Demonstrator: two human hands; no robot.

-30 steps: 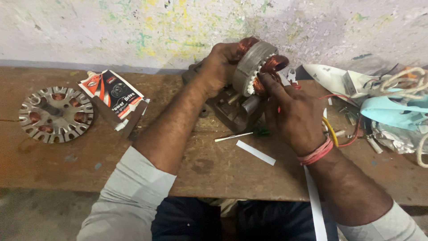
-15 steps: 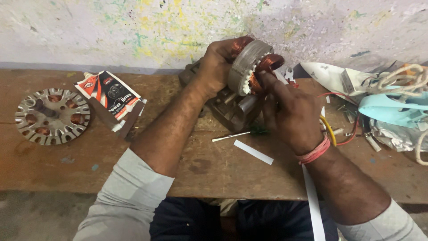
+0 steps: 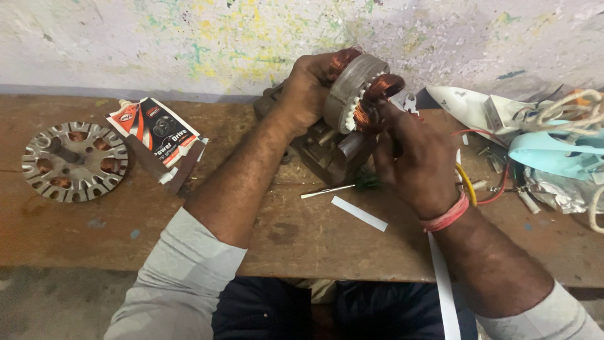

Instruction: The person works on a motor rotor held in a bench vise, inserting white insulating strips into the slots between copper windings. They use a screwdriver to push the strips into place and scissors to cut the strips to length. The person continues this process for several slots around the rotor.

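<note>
On the wooden counter [image 3: 75, 233] we list: one round slotted metal rotor plate [image 3: 74, 161], lying flat at far left; one opened black, red and white carton [image 3: 157, 141], just right of the plate; one small screwdriver [image 3: 343, 186] with green handle, near centre; one white paper strip [image 3: 358, 213] just below it. At far right we log a heap: white plastic part [image 3: 472, 106], pale blue band [image 3: 557, 154], red and yellow wires [image 3: 481, 182], crumpled foil [image 3: 560, 192]. Behind stands a paint-flecked wall [image 3: 189, 38].

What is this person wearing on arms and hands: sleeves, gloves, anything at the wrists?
Both hands are bare, no gloves. The left hand and right hand come out of light grey sleeves pushed up the forearms. A pinkish-red thread band circles the right wrist.
</note>
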